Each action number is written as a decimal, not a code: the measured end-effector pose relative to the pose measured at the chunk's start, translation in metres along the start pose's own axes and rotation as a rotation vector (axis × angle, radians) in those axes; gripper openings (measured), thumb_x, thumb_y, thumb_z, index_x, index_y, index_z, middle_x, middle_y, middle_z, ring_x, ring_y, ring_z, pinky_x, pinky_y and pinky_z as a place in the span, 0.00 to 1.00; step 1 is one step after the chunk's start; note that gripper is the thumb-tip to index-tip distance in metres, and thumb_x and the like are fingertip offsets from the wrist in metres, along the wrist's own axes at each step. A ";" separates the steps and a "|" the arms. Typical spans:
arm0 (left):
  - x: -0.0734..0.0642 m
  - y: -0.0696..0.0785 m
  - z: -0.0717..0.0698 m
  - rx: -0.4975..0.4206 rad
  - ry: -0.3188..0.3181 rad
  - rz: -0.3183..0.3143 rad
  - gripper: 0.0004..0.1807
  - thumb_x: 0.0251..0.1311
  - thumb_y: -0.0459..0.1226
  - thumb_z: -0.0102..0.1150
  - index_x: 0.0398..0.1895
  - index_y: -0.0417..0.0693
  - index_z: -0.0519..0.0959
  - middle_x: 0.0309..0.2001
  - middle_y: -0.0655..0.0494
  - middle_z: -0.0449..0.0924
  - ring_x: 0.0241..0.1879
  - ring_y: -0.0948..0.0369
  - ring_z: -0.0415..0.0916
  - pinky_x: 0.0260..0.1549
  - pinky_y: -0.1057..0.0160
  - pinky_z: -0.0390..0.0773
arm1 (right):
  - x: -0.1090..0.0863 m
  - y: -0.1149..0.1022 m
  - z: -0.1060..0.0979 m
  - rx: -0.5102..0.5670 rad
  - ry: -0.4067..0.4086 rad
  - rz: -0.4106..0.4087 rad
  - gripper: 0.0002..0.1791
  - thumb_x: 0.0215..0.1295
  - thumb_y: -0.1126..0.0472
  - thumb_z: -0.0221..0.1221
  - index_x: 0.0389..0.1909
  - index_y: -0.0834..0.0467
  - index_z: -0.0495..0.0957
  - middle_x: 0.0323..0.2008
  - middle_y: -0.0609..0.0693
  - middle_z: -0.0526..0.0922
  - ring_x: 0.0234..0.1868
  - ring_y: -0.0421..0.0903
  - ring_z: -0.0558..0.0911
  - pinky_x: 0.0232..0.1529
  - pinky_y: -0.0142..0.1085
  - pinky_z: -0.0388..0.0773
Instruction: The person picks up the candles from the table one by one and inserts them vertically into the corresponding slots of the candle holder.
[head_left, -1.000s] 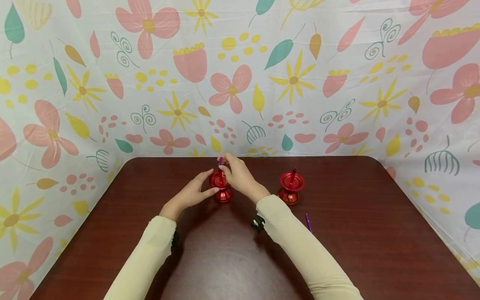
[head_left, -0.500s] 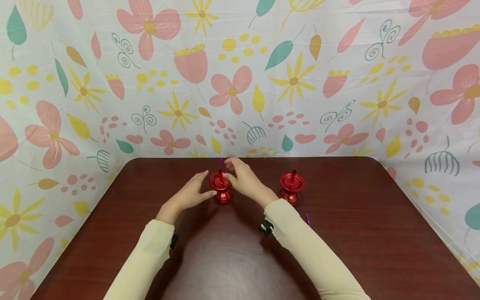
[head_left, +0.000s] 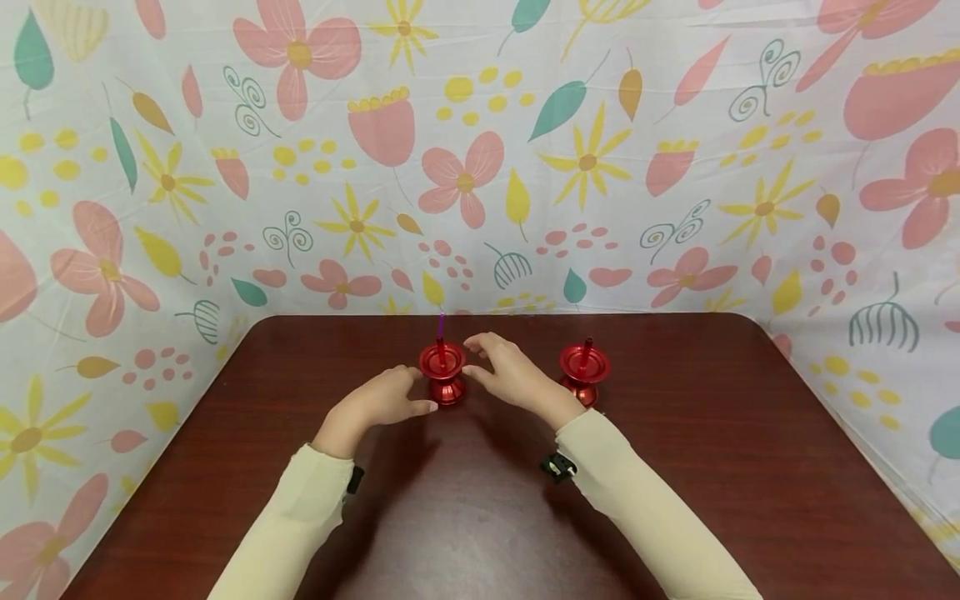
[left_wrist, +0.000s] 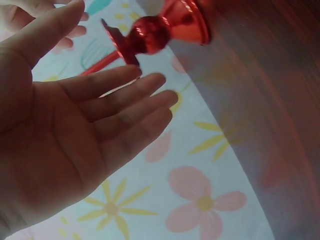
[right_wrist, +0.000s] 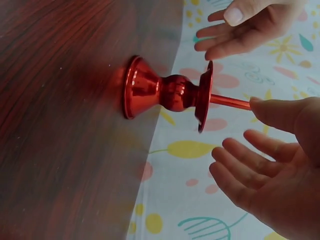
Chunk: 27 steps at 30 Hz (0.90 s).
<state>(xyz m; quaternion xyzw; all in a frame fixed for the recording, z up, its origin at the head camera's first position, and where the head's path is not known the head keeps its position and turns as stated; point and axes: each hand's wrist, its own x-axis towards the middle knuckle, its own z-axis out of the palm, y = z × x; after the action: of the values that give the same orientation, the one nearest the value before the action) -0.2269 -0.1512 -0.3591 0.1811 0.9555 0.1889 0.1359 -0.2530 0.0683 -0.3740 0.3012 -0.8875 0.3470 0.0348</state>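
Observation:
A shiny red metal candle holder (head_left: 446, 388) stands upright on the table, with a dish and a thin tube rising from its middle. A slim purple stick (head_left: 442, 324) stands up from the top of that tube. My left hand (head_left: 378, 402) is at the holder's left side, fingers fairly straight and nothing in its palm. On the other side my right hand (head_left: 513, 372) is spread near the dish, thumb and fingers apart and holding nothing. In the right wrist view, the red holder (right_wrist: 175, 92) sits between both hands.
A second red candle holder (head_left: 583, 371) stands to the right, its tube bare on top and its base partly behind my right wrist. The dark wooden table (head_left: 457, 517) ends at a flower-printed cloth backdrop (head_left: 465, 179).
My right hand has let go of the purple stick and moved down and right. My left hand has lowered slightly. The second purple stick on the table is now hidden by the right sleeve.

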 end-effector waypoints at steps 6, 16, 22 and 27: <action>-0.004 0.012 -0.001 -0.017 -0.015 0.064 0.27 0.60 0.42 0.64 0.55 0.30 0.75 0.51 0.38 0.80 0.52 0.46 0.77 0.53 0.49 0.74 | -0.011 0.005 -0.005 0.011 -0.021 -0.007 0.22 0.65 0.62 0.62 0.56 0.67 0.72 0.49 0.60 0.79 0.51 0.55 0.79 0.53 0.46 0.76; -0.001 0.026 0.006 -0.002 0.002 0.148 0.12 0.58 0.40 0.66 0.37 0.41 0.78 0.31 0.52 0.79 0.31 0.58 0.75 0.37 0.57 0.77 | -0.032 0.012 -0.014 -0.009 -0.052 -0.013 0.18 0.65 0.62 0.61 0.53 0.63 0.74 0.42 0.56 0.82 0.45 0.50 0.82 0.50 0.46 0.77; 0.005 0.034 0.011 -0.042 0.019 0.160 0.19 0.59 0.40 0.65 0.50 0.36 0.78 0.39 0.48 0.81 0.39 0.55 0.78 0.45 0.55 0.78 | -0.047 0.018 -0.020 -0.010 -0.069 -0.005 0.17 0.64 0.62 0.62 0.53 0.62 0.74 0.39 0.52 0.83 0.41 0.47 0.82 0.47 0.46 0.79; 0.010 0.039 0.016 -0.085 0.050 0.176 0.22 0.60 0.39 0.65 0.54 0.35 0.77 0.42 0.48 0.81 0.39 0.55 0.77 0.46 0.56 0.77 | -0.058 0.025 -0.027 -0.013 -0.062 0.007 0.18 0.65 0.60 0.61 0.53 0.62 0.74 0.39 0.51 0.83 0.40 0.45 0.82 0.46 0.45 0.80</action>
<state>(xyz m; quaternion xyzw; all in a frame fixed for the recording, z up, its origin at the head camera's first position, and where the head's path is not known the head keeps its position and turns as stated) -0.2196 -0.1082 -0.3589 0.2536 0.9302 0.2448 0.1023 -0.2233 0.1297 -0.3839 0.3083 -0.8914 0.3320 0.0081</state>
